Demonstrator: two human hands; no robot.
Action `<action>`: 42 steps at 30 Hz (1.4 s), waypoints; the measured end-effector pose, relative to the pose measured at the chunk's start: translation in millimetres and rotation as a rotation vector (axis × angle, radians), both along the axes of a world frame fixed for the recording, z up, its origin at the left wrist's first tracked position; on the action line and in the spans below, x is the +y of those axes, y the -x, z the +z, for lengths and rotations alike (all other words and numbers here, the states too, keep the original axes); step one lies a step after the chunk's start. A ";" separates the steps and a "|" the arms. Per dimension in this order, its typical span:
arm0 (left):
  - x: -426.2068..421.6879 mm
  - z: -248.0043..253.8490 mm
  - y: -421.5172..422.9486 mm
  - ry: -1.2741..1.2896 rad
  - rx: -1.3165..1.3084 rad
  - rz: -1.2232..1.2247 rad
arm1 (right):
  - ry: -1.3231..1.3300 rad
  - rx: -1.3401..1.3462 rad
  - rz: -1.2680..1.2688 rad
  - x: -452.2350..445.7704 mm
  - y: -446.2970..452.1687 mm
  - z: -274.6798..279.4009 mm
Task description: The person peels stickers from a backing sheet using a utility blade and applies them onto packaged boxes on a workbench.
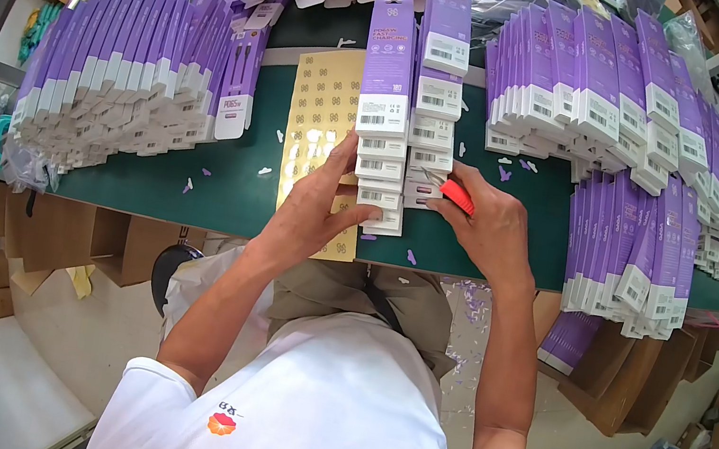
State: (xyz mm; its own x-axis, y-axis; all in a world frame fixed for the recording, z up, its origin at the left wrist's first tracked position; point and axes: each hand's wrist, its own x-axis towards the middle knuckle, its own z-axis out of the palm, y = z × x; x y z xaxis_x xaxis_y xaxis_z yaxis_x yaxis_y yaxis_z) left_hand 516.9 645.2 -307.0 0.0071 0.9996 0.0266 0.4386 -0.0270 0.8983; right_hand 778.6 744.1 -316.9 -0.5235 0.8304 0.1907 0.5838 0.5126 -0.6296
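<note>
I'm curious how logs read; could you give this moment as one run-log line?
left hand: against left box column | right hand: holding red-handled tool at right box column | gold sheet: on green table

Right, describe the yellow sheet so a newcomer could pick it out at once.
On the green table, look between the left bank of purple-and-white boxes and the two box columns in the middle. The sheet lies flat there, partly covered by the left hand. Unlike the boxes, it is thin, gold-yellow and dotted with rows of small dark marks.
</note>
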 end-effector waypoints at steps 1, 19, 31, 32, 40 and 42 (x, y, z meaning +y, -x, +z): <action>0.8 -1.6 0.6 -0.008 0.002 -0.007 | 0.008 0.001 0.000 0.0 -0.2 0.9; 39.7 2.3 38.1 0.002 -0.409 0.011 | 0.198 0.438 -0.311 89.2 61.2 43.5; 54.3 -7.6 30.1 -0.050 -0.381 -0.046 | -0.036 0.325 -0.092 79.7 62.0 37.1; 54.8 -7.2 29.3 -0.051 -0.393 -0.051 | -0.113 0.321 -0.080 77.7 60.1 36.8; 56.4 -0.7 26.2 -0.072 -0.393 -0.076 | 0.101 0.315 -0.081 73.0 53.3 45.6; 55.6 0.2 25.1 -0.047 -0.392 -0.064 | 0.084 0.317 -0.083 71.8 54.2 45.0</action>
State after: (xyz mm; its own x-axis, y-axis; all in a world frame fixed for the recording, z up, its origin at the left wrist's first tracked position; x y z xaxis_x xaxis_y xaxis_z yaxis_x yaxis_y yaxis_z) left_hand 491.8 700.7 -306.8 0.0500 0.9951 0.0854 0.0592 -0.0883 0.9943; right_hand 724.4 816.0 -271.9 -0.3795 0.8872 0.2625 0.3896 0.4105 -0.8244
